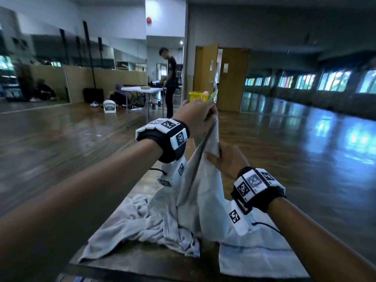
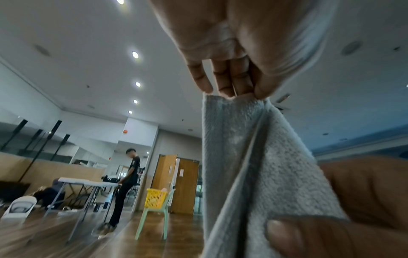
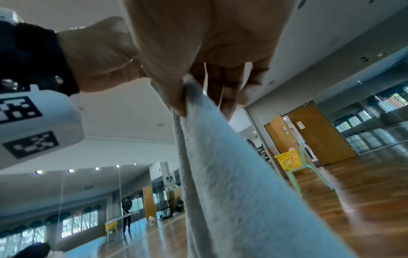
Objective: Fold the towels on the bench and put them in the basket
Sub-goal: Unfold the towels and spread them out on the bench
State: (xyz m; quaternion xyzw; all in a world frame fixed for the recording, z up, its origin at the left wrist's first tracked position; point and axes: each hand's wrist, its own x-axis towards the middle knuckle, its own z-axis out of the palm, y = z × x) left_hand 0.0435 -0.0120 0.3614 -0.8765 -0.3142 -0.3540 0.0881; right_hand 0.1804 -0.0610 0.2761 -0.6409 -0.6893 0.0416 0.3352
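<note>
Towel [image 1: 203, 180] number one is hanging in the air above the bench [image 1: 142, 259], its lower part trailing down onto a crumpled heap of cloth on the bench top, with a flatter towel [image 1: 254, 255] lying just beside that heap on the person's right. The left hand [image 1: 195, 115] is pinching the upper corner, fingers and thumb clamped on the cloth, and in the left wrist view the fingertips [image 2: 225, 87] are nipping the very edge. The right hand [image 1: 225, 159] is gripping the same edge lower down and nearer the body, thumb pressed against the fabric. The held edge is therefore running steeply, from the high, far left hand down toward the low, near right hand, so the towel's long axis is standing nearly upright rather than lying across the bench. Judging by this, the coming move is turning on the right hand sliding along that edge, away from the left, to find the next corner and spread the cloth level. The yellow basket [image 2: 155, 198] is sitting on a pale green chair [image 2: 154, 220] well apart, straight ahead beyond the bench.
</note>
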